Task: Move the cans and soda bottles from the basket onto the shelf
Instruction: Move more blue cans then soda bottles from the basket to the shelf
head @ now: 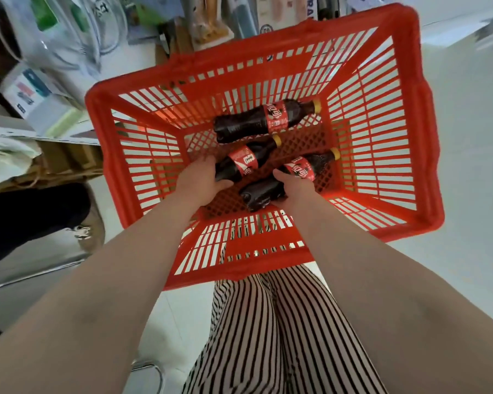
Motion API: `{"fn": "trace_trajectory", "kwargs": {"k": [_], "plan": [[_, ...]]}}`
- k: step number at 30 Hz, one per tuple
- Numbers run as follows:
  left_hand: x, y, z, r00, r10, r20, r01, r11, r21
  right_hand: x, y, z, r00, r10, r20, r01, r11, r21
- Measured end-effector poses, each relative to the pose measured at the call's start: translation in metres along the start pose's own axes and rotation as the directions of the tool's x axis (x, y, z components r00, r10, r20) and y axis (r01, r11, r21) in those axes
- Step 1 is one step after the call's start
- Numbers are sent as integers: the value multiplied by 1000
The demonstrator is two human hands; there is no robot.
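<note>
A red plastic basket [421, 132] stands on the floor below me. Three dark cola bottles with red labels and yellow caps lie inside it. The far bottle [265, 119] lies alone across the basket's bottom. My left hand [201, 179] grips the lower end of the middle bottle [246, 162]. My right hand [292, 189] grips the base half of the near bottle [302, 172]. Both bottles are still down in the basket, caps pointing right. No cans are visible.
Packaged goods and bags [57, 38] crowd the shelving to the left and behind the basket. Cardboard boxes [63, 160] sit at the left. My striped trousers [268, 336] are below the basket. Pale floor [467, 166] lies to the right.
</note>
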State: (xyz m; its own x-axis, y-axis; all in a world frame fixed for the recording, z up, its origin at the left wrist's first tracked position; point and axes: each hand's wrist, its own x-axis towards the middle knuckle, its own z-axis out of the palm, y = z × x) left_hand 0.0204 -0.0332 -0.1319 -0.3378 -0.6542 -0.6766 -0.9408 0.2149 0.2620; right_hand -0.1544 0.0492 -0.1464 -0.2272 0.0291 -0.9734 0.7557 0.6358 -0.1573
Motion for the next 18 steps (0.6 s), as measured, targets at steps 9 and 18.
{"fn": "trace_trajectory", "kwargs": {"k": [9,18], "plan": [[-118,37,-71,990,-36,140,92,903,-419,-163,-20,-57,982,-102,158,104,995,-2],[-197,98,-144,964,250,86,-166,826,-538,-273,13,-128,937,-313,153,291,945,152]]}}
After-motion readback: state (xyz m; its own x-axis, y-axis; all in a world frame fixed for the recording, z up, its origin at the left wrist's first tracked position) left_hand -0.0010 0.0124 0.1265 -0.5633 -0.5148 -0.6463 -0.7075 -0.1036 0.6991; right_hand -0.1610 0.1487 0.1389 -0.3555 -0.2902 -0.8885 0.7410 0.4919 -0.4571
